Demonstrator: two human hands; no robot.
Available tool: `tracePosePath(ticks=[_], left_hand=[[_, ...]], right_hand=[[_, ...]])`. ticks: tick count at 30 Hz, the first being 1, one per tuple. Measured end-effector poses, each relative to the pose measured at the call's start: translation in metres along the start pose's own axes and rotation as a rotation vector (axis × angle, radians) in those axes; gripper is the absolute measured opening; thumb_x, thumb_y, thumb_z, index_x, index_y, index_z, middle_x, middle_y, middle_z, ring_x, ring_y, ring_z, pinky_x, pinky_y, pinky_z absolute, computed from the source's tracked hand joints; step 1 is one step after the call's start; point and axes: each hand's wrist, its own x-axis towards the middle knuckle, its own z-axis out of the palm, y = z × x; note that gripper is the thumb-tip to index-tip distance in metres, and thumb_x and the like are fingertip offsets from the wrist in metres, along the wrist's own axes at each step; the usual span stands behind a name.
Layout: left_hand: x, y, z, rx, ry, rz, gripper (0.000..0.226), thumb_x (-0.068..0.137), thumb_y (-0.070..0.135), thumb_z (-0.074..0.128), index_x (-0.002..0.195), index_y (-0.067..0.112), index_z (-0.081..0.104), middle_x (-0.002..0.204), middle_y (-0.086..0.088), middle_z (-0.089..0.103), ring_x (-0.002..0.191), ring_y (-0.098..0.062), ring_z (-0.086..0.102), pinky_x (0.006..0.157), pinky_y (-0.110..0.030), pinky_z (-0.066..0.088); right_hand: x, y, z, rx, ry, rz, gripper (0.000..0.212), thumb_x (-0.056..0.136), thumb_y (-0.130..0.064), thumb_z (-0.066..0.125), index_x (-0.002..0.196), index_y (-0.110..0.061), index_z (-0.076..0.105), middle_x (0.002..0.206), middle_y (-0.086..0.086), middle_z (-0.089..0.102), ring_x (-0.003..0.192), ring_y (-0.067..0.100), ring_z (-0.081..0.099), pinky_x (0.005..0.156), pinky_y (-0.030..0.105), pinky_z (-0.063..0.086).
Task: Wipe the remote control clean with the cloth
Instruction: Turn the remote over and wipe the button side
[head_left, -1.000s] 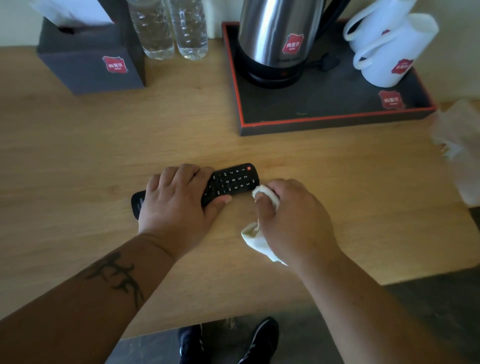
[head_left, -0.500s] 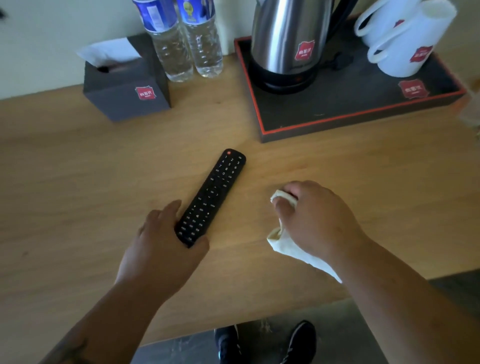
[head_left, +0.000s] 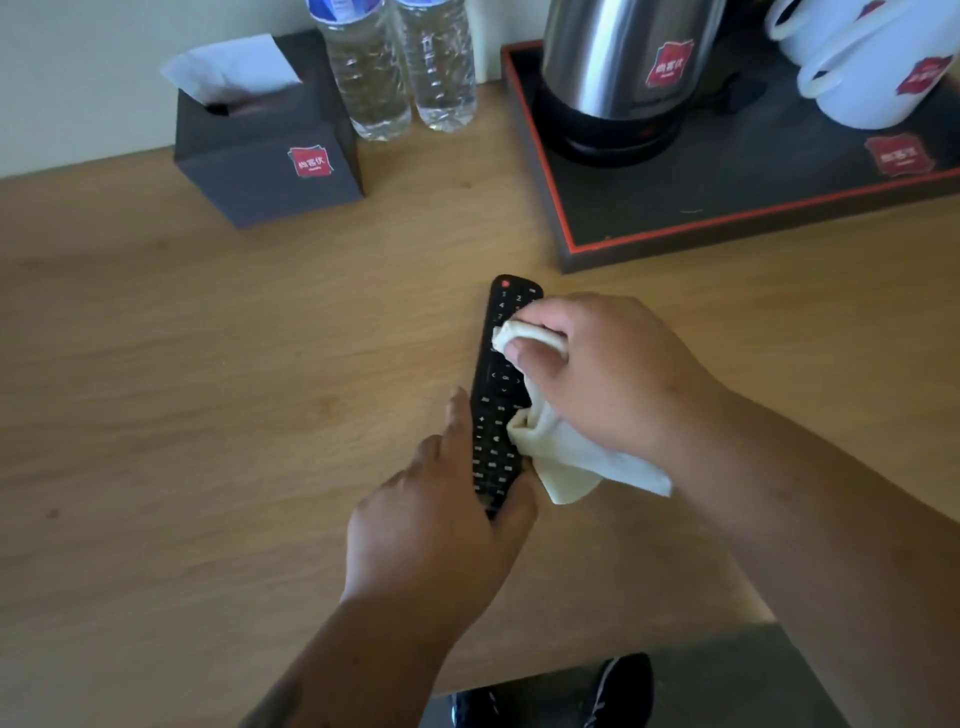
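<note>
Lying lengthwise on the wooden surface (head_left: 156, 364), the black remote control (head_left: 496, 395) is pointing its red button away from you. Your left hand (head_left: 436, 540) is pinching its near end between thumb and fingers, while your right hand (head_left: 597, 374) is pinching the bunched white cloth (head_left: 566, 457) against its upper keys.

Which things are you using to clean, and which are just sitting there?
Used for cleaning:
remote control
cloth
left hand
right hand

Just sitting there:
tissue box
two water bottles
kettle
white mugs
tray
</note>
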Motion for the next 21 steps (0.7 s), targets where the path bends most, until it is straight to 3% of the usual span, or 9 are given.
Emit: tracePosePath(ticks=[1,3,5,9,14,18,21], left_hand=[[0.001,-0.001,0.002,0.054,0.007,0.008,0.087,0.084,0.078,0.026,0.152,0.035,-0.007,0.109,0.017,0.057,0.082,-0.009,0.059,0.062,-0.028,0.045],[0.004,-0.001,0.002,0.095,-0.016,-0.001,0.09,0.081,0.081,0.018,0.151,0.033,-0.01,0.085,0.016,0.06,0.067,-0.008,0.054,0.058,-0.026,0.045],[0.005,-0.002,0.002,0.115,-0.04,-0.01,0.091,0.079,0.082,0.016,0.151,0.034,-0.01,0.069,0.014,0.054,0.062,-0.008,0.055,0.058,-0.025,0.046],[0.006,-0.003,0.0,0.129,-0.039,-0.019,0.09,0.082,0.082,0.021,0.152,0.033,-0.007,0.064,0.012,0.053,0.063,-0.009,0.059,0.061,-0.025,0.05],[0.008,-0.003,-0.001,0.177,-0.054,-0.03,0.091,0.079,0.083,0.018,0.153,0.035,-0.005,0.064,0.011,0.049,0.059,-0.011,0.047,0.055,-0.026,0.039],[0.009,-0.003,0.0,0.184,-0.048,-0.03,0.086,0.082,0.08,0.019,0.153,0.036,-0.004,0.064,0.011,0.05,0.06,-0.011,0.051,0.058,-0.025,0.044],[0.008,-0.003,-0.002,0.209,-0.042,-0.002,0.084,0.083,0.077,0.017,0.153,0.035,-0.005,0.064,0.011,0.046,0.062,-0.012,0.053,0.058,-0.026,0.04]], right_hand=[[0.002,-0.002,0.003,-0.041,0.004,-0.027,0.018,0.094,-0.04,0.055,0.1,-0.029,0.068,0.088,-0.007,0.066,0.082,0.015,0.06,0.069,0.033,0.05],[0.004,-0.005,0.008,-0.127,-0.005,-0.079,0.02,0.094,-0.039,0.053,0.105,-0.033,0.069,0.096,-0.007,0.064,0.088,0.017,0.059,0.074,0.035,0.049],[0.003,-0.006,0.01,-0.217,-0.005,-0.109,0.022,0.095,-0.039,0.051,0.107,-0.033,0.068,0.101,-0.006,0.062,0.088,0.019,0.058,0.069,0.032,0.044],[-0.009,-0.011,0.01,-0.314,0.037,-0.106,0.022,0.094,-0.039,0.049,0.1,-0.026,0.066,0.095,-0.004,0.059,0.078,0.018,0.054,0.063,0.03,0.035],[-0.015,-0.012,-0.003,-0.256,-0.05,-0.064,0.02,0.094,-0.038,0.05,0.091,-0.027,0.067,0.086,-0.006,0.059,0.075,0.013,0.055,0.061,0.029,0.042],[-0.002,-0.01,0.004,-0.27,-0.012,-0.13,0.02,0.094,-0.037,0.05,0.101,-0.03,0.068,0.097,-0.007,0.058,0.083,0.017,0.058,0.067,0.032,0.047],[-0.009,0.004,-0.001,-0.284,-0.013,-0.113,0.016,0.092,-0.036,0.054,0.099,-0.033,0.068,0.093,-0.008,0.057,0.08,0.018,0.058,0.065,0.031,0.044]])
